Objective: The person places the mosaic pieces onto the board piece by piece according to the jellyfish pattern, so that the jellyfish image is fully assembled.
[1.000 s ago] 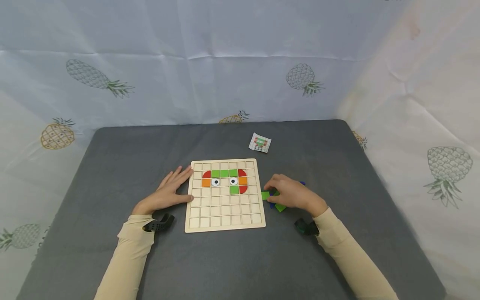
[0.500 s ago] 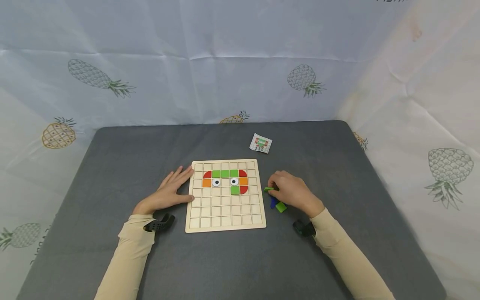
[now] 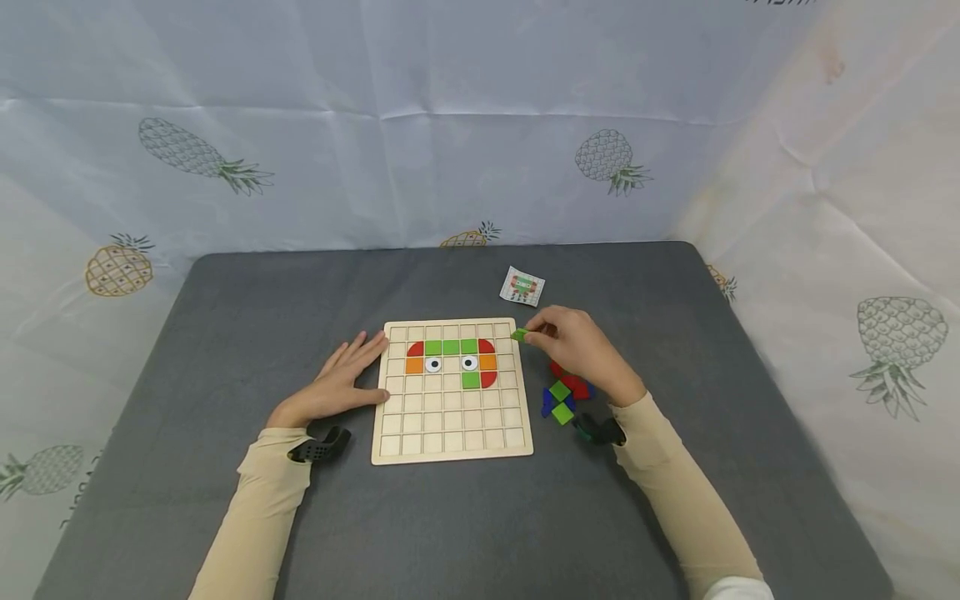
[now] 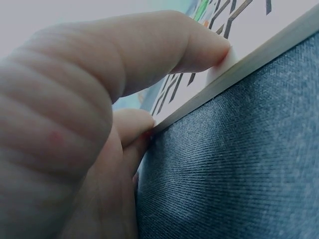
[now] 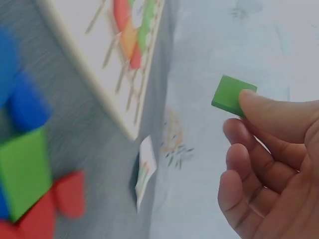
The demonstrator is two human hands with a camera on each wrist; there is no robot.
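A wooden grid board (image 3: 420, 425) lies on the table, bearing green squares, orange squares, red rounded pieces and two eye tiles (image 3: 469, 363). My left hand (image 3: 333, 387) rests at its left edge, thumb and fingertips touching the rim, fingers straight and spread. Between thumb and fingers, my right hand (image 3: 581, 346) pinches a green square tile (image 5: 232, 93), held above the board's upper right corner. In the right wrist view the tile is tilted and its other fingers are curled below it.
A loose pile of green tiles (image 3: 562, 413), blue pieces (image 3: 547, 403) and red pieces (image 3: 576, 387) lies right of the board, partly under the right wrist. A small printed pattern card (image 3: 522, 286) lies behind the board. Pineapple-print cloth hangs around the grey table (image 3: 450, 533).
My right hand has lifted a green square tile from the pile and carried it up and left to the board's upper right corner. The left hand has stayed in place.
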